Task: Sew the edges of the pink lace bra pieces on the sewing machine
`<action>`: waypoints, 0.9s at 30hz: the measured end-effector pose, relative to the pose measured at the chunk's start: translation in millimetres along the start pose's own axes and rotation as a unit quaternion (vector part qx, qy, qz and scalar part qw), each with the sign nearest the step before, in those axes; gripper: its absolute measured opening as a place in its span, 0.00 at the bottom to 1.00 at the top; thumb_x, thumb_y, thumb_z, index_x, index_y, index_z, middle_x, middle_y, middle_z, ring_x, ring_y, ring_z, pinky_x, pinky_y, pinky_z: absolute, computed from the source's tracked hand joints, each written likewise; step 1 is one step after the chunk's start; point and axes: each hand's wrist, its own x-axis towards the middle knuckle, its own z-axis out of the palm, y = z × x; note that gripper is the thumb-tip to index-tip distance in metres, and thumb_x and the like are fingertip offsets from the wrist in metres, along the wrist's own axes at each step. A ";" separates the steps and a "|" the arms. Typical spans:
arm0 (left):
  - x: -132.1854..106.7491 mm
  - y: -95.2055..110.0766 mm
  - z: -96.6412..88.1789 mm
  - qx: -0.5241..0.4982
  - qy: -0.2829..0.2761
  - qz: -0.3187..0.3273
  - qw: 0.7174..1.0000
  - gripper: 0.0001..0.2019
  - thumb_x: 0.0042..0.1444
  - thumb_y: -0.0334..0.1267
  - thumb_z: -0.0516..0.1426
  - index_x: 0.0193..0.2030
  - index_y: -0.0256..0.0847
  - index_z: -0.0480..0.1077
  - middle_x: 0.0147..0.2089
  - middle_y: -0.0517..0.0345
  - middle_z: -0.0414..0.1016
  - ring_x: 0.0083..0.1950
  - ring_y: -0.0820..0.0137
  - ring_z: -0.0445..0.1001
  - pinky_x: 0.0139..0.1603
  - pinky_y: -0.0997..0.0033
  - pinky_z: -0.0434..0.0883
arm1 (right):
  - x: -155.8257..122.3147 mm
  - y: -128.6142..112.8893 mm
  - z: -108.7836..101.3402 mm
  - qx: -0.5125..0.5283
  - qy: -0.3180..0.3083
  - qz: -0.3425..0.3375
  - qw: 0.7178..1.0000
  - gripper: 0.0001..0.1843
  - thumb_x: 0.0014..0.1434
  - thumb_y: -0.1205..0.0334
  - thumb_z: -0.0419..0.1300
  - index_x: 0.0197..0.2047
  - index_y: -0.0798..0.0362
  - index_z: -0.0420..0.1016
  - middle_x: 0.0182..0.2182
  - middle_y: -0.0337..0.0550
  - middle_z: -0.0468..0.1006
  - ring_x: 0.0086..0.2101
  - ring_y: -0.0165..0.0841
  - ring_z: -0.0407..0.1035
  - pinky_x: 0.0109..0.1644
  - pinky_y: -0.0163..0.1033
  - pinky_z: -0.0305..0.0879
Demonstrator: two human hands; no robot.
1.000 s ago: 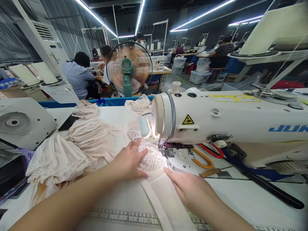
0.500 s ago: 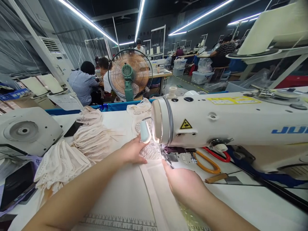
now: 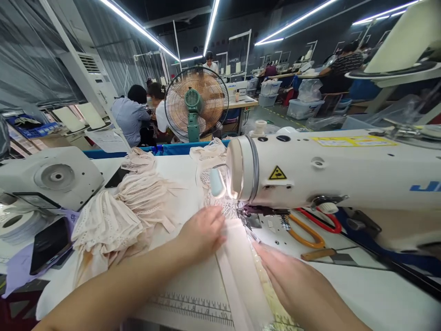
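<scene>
Hands flat, nothing pinched: left hand (image 3: 203, 232) at 9 o'clock and right hand (image 3: 289, 280) at 3 o'clock press a cream fabric strip (image 3: 237, 262) lying before the sewing machine (image 3: 327, 170), cloth seemingly light, limp, slippery, best steadied along its edges.

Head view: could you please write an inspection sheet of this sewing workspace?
surface: white table, printed ruler at its near edge.
job's things: cream fabric strip and lace under the sewing machine.
clutter: lace pile, scissors, phone.
grippers: left hand flat at the strip's left edge; right hand flat on it; both open.
cables: nothing seen.
surroundings: fan, seated workers, another machine.
</scene>
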 end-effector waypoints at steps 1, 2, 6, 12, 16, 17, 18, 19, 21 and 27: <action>-6.5 6.3 4.0 -0.014 -0.001 0.034 0.999 0.21 0.55 0.38 0.54 0.54 0.31 0.62 0.58 0.38 0.62 0.60 0.53 0.61 0.57 0.53 0.65 | -6.1 4.1 3.6 0.012 0.023 -0.023 0.999 0.23 0.56 0.69 0.44 0.53 0.49 0.66 0.33 0.47 0.76 0.32 0.37 0.71 0.30 0.39 0.65; -12.1 12.1 7.8 -0.029 -0.007 0.059 0.998 0.21 0.55 0.39 0.54 0.54 0.29 0.63 0.58 0.37 0.63 0.59 0.53 0.61 0.57 0.53 0.65 | -11.5 7.2 6.9 0.021 0.041 -0.044 0.998 0.22 0.57 0.70 0.44 0.52 0.49 0.67 0.32 0.47 0.75 0.33 0.37 0.70 0.32 0.38 0.66; -22.9 27.9 20.0 -0.047 -0.023 0.102 0.993 0.30 0.52 0.48 0.57 0.56 0.25 0.62 0.60 0.34 0.60 0.61 0.50 0.58 0.60 0.53 0.63 | -24.7 9.3 13.9 0.047 0.074 -0.106 0.991 0.17 0.59 0.69 0.45 0.48 0.50 0.67 0.32 0.45 0.71 0.33 0.35 0.67 0.32 0.37 0.66; -8.6 21.3 26.0 -0.019 -0.028 0.080 0.996 0.36 0.55 0.54 0.52 0.59 0.20 0.58 0.63 0.33 0.54 0.64 0.50 0.53 0.63 0.54 0.59 | -26.4 2.6 11.0 0.056 0.063 -0.139 0.987 0.14 0.61 0.68 0.44 0.45 0.49 0.66 0.33 0.44 0.68 0.33 0.33 0.64 0.34 0.37 0.65; 1.3 14.6 28.0 -0.012 -0.047 0.087 0.995 0.36 0.56 0.56 0.49 0.60 0.23 0.58 0.64 0.40 0.55 0.64 0.49 0.54 0.63 0.53 0.58 | -25.1 3.2 11.4 0.064 0.047 -0.130 0.988 0.15 0.60 0.71 0.44 0.46 0.50 0.65 0.34 0.44 0.67 0.34 0.34 0.64 0.35 0.38 0.65; 2.5 15.1 28.2 -0.010 -0.049 0.084 0.995 0.36 0.56 0.56 0.49 0.60 0.24 0.58 0.64 0.42 0.55 0.64 0.49 0.54 0.63 0.53 0.57 | -25.0 3.5 12.0 0.067 0.043 -0.126 0.989 0.16 0.59 0.72 0.44 0.46 0.49 0.65 0.34 0.45 0.67 0.35 0.34 0.63 0.35 0.38 0.65; 3.4 16.3 28.1 -0.009 -0.050 0.077 0.996 0.35 0.56 0.56 0.49 0.60 0.25 0.59 0.64 0.44 0.55 0.64 0.50 0.54 0.63 0.53 0.57 | -24.9 3.8 12.8 0.069 0.040 -0.123 0.989 0.18 0.58 0.73 0.44 0.47 0.49 0.65 0.34 0.44 0.67 0.35 0.35 0.63 0.35 0.38 0.65; 4.0 18.1 27.9 -0.007 -0.051 0.069 0.996 0.35 0.56 0.56 0.49 0.60 0.27 0.59 0.65 0.45 0.55 0.63 0.50 0.55 0.63 0.53 0.57 | -24.8 3.9 13.8 0.072 0.038 -0.123 0.989 0.19 0.57 0.74 0.44 0.48 0.49 0.65 0.34 0.44 0.67 0.35 0.35 0.63 0.35 0.38 0.65; 4.7 22.3 27.1 -0.001 -0.053 0.058 0.997 0.34 0.56 0.56 0.48 0.60 0.28 0.59 0.64 0.47 0.56 0.63 0.51 0.55 0.62 0.53 0.58 | -24.6 3.7 16.5 0.079 0.046 -0.118 0.989 0.21 0.57 0.75 0.44 0.49 0.49 0.65 0.34 0.44 0.67 0.35 0.35 0.63 0.35 0.39 0.64; 4.3 28.8 30.9 0.016 -0.018 0.061 0.998 0.34 0.56 0.58 0.48 0.58 0.29 0.61 0.63 0.46 0.59 0.62 0.52 0.56 0.60 0.54 0.58 | -24.0 2.2 26.6 0.102 0.095 -0.102 0.985 0.19 0.58 0.74 0.42 0.44 0.50 0.69 0.32 0.44 0.66 0.33 0.34 0.61 0.34 0.38 0.62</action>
